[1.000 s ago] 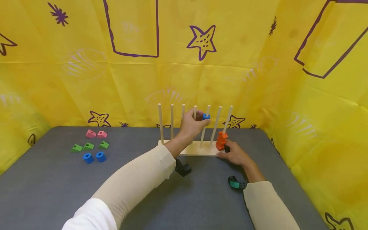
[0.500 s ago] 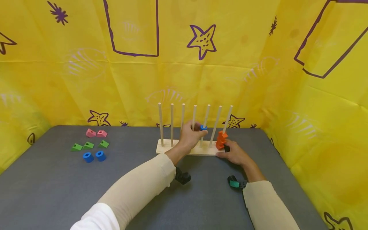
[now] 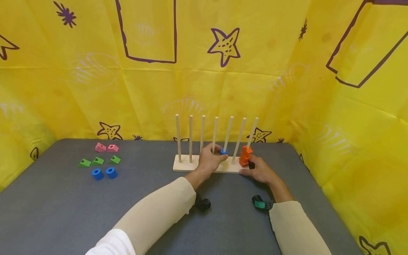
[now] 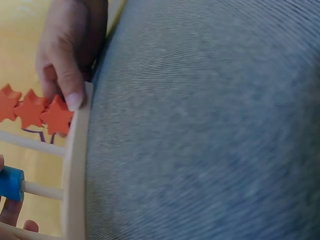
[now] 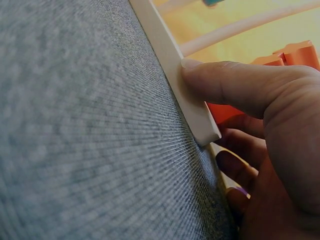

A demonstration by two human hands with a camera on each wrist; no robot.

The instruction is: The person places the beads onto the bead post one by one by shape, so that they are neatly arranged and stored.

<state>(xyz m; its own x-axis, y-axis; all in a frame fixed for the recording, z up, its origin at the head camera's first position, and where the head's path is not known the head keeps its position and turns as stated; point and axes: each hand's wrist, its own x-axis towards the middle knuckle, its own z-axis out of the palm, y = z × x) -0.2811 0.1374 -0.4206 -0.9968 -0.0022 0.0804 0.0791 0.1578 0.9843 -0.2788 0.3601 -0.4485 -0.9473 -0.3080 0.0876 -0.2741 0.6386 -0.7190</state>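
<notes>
A wooden peg stand (image 3: 185, 165) with several upright pegs stands at the back of the table. My left hand (image 3: 209, 161) pinches a blue cylinder (image 3: 224, 151) that is threaded on the third peg from the right. In the left wrist view, bare peg shows between this blue cylinder (image 4: 11, 183) and the base. Orange star beads (image 3: 245, 156) are stacked on the rightmost peg. My right hand (image 3: 262, 171) grips the right end of the base beside them, its thumb (image 5: 225, 80) on the front edge and its other fingers partly hidden behind.
On the left of the grey table (image 3: 63, 209) lie two blue cylinders (image 3: 111, 173), three green wedge-shaped blocks (image 3: 98, 161) and two pink blocks (image 3: 113, 148). A yellow patterned cloth (image 3: 143, 88) hangs behind and at both sides.
My left hand has moved down with the blue cylinder, which slid from near the top of its peg to low on it. My right hand has stayed at the stand's right end.
</notes>
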